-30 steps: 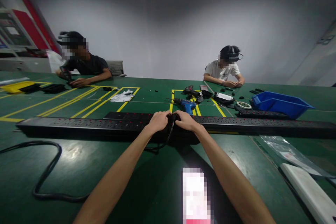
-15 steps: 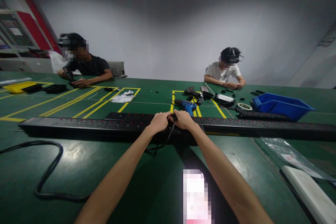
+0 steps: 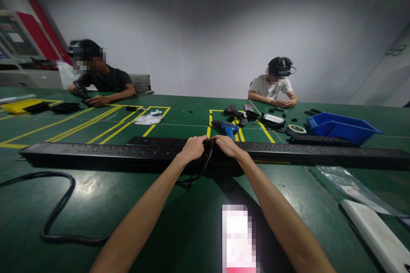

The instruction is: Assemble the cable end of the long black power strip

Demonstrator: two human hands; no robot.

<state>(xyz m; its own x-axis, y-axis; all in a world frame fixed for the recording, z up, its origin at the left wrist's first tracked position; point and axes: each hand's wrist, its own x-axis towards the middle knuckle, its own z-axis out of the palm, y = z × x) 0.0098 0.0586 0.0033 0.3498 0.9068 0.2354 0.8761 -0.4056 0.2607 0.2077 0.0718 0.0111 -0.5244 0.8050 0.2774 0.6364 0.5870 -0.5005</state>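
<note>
Long black power strips with rows of sockets and red dots lie across the green table, one on the left (image 3: 96,153) and one on the right (image 3: 307,153). At the middle, my left hand (image 3: 194,147) and my right hand (image 3: 226,146) meet over a black cable (image 3: 209,160). Both hands have their fingers bent and pressed in around the cable's upper end, which they partly hide. From there the cable curves down and left in front of the strips.
Beyond the strips lie a blue drill (image 3: 226,128), a dark drill (image 3: 233,112), a tape roll (image 3: 297,129) and a blue bin (image 3: 344,128). A thick cable (image 3: 59,209) loops at left. Two people sit across the table. A lit, blurred-out screen (image 3: 237,236) is near me.
My right hand has shifted slightly, its fingers now flatter over the cable end. My left hand stays nearly in place. The whole view has moved a little.
</note>
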